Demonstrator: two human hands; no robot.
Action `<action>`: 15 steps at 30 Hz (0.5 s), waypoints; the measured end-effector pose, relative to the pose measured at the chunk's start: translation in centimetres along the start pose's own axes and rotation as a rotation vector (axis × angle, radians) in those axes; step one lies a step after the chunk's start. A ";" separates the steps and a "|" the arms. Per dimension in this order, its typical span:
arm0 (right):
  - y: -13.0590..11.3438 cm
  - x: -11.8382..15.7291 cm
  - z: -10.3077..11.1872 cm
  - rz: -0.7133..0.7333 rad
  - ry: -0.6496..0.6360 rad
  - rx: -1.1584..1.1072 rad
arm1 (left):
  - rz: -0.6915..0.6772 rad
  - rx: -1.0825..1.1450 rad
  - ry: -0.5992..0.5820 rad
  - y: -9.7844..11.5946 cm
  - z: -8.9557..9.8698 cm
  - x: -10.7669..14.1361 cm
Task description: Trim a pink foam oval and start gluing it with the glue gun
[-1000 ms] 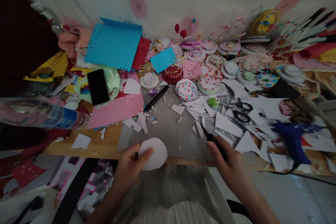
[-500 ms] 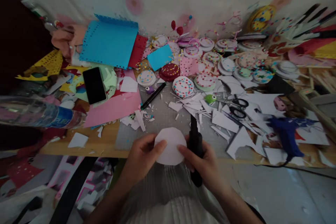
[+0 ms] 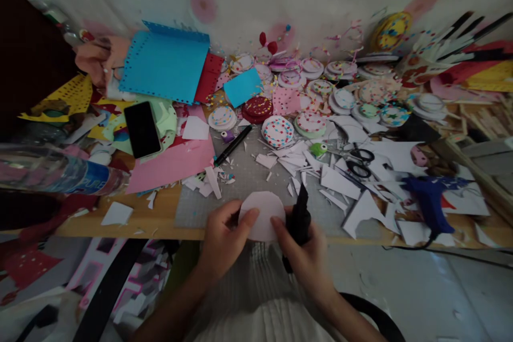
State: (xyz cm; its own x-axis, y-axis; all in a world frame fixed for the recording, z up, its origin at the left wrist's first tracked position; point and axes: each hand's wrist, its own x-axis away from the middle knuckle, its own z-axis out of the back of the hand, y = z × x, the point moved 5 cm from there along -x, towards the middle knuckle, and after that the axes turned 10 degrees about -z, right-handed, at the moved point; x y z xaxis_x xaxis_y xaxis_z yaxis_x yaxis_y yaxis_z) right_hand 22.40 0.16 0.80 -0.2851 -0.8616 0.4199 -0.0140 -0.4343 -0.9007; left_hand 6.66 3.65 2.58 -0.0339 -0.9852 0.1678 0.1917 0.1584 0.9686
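Between my two hands is a roughly round white card disc, held over the front edge of the table. My left hand pinches its left side, thumb on top and fingers beneath. The thumb of my right hand presses on the right side of the disc. That same hand also grips a black utility knife, its dark blade pointing up and away from me. Beyond the disc lies a grey cutting mat strewn with white card offcuts.
A black pen, scissors and a blue glue gun lie about. Decorated round discs crowd the back. On the left are a phone, pink paper, blue sheets and a plastic bottle.
The disc has risen slightly and turned in my fingers. The knife in my right hand has tilted, its blade tip now leaning right. The whole view has shifted a little.
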 end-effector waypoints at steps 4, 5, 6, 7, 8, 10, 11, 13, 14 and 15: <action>0.8 0.1 -0.5 -0.082 -0.010 -0.087 | 0.084 0.205 0.010 -1.0 -0.8 -0.1; 0.9 0.2 -0.6 -0.088 -0.010 -0.098 | 0.089 0.243 0.024 -1.1 -0.8 -0.1; 1.0 0.1 -0.7 -0.084 -0.025 -0.098 | 0.088 0.267 0.037 -1.3 -0.9 0.0; 1.0 0.1 -0.9 -0.076 -0.060 -0.090 | 0.089 0.282 0.048 -1.5 -0.9 0.1; 1.1 0.1 -1.1 -0.070 -0.114 -0.075 | 0.098 0.295 0.052 -1.7 -0.8 0.1; 1.3 -0.1 -1.4 -0.062 -0.225 -0.043 | 0.121 0.321 0.045 -2.0 -0.7 0.3; 1.4 -0.1 -1.4 -0.059 -0.264 -0.027 | 0.124 0.332 0.025 -2.1 -0.6 0.4; 1.4 -0.3 -1.3 -0.044 -0.319 0.019 | 0.107 0.334 -0.049 -2.1 -0.4 0.5; 1.3 -0.3 -1.3 -0.025 -0.339 0.048 | 0.093 0.323 -0.099 -1.9 -0.5 0.5; 1.0 -0.3 -1.2 0.006 -0.348 0.084 | 0.084 0.300 -0.145 -1.8 -0.5 0.6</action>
State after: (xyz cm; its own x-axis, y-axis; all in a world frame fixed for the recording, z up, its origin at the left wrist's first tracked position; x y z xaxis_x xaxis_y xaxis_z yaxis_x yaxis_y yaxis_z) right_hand 21.34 0.34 -0.38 0.0587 -0.8958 0.4406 0.0696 -0.4367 -0.8969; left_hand 6.77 2.73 0.86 -0.1733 -0.9520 0.2524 -0.0966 0.2715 0.9576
